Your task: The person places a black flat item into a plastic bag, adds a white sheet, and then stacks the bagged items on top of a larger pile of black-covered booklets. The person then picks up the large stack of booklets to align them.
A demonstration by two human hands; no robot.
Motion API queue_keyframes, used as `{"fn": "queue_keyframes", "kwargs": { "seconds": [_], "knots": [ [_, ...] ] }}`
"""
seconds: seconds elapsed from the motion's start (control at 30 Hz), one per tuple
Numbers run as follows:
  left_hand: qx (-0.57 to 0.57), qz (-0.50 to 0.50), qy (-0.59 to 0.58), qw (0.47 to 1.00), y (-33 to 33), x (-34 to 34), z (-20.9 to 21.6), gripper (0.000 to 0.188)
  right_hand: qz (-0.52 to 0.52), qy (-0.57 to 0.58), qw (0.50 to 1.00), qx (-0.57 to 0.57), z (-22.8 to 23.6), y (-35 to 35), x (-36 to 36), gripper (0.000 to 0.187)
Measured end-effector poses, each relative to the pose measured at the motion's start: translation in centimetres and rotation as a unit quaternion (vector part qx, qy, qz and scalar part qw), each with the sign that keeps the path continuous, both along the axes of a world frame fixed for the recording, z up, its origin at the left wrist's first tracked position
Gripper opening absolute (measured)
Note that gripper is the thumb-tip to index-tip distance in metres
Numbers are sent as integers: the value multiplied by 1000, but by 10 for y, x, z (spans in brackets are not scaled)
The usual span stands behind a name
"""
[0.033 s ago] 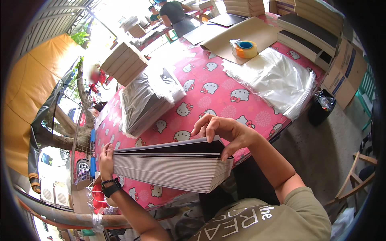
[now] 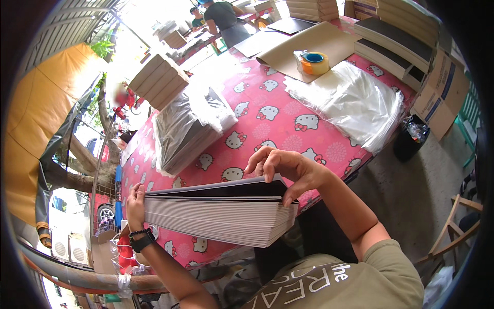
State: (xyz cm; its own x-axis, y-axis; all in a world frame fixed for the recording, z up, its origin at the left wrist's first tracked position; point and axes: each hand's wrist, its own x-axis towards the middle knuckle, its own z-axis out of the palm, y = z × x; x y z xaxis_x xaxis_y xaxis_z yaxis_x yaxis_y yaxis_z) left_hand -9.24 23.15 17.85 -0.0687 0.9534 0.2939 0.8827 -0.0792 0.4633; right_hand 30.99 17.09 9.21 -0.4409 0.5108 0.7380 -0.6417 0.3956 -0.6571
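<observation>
A thick stack of black-faced boards with whitish edges (image 2: 216, 220) is held tilted at the near side of the table. My left hand (image 2: 136, 208), with a dark watch and a beaded bracelet on its wrist, grips the stack's left end. At the right end, my right hand (image 2: 288, 172) curls over the far corner. Its fingers touch the top board (image 2: 226, 189), which stands slightly apart from those below, and the thumb presses at the corner. The lower side of the stack and part of my left fingers are hidden.
The table has a pink patterned cover (image 2: 267, 131). On it lie a plastic-wrapped stack (image 2: 190, 129), clear plastic sleeves (image 2: 355, 103), a tape roll (image 2: 315, 64) on brown paper (image 2: 280, 51), and black-topped stacks (image 2: 396, 44). A black bin (image 2: 410, 144) stands right; people (image 2: 226, 20) are farther off.
</observation>
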Motion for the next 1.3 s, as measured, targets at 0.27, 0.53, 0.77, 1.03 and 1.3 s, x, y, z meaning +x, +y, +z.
{"fn": "queue_keyframes", "kwargs": {
  "seconds": [0.27,0.53,0.77,1.03,1.3],
  "knots": [
    [-9,-9,-12,1000,1,-2,0,48,2,13,1000,-11,-2,0,-2,46],
    [-13,-7,-9,1000,3,-7,-2,50,-30,6,1000,7,2,-7,-2,42],
    [-7,-13,-6,1000,4,-8,-3,51,-25,10,1000,-5,2,-8,-2,39],
    [-11,-12,1,1000,3,-6,-2,52,-27,17,999,-6,0,-5,-1,38],
    [-4,-13,11,1000,2,-5,-1,51,-20,25,999,-10,-2,-2,0,34]
  ]
}}
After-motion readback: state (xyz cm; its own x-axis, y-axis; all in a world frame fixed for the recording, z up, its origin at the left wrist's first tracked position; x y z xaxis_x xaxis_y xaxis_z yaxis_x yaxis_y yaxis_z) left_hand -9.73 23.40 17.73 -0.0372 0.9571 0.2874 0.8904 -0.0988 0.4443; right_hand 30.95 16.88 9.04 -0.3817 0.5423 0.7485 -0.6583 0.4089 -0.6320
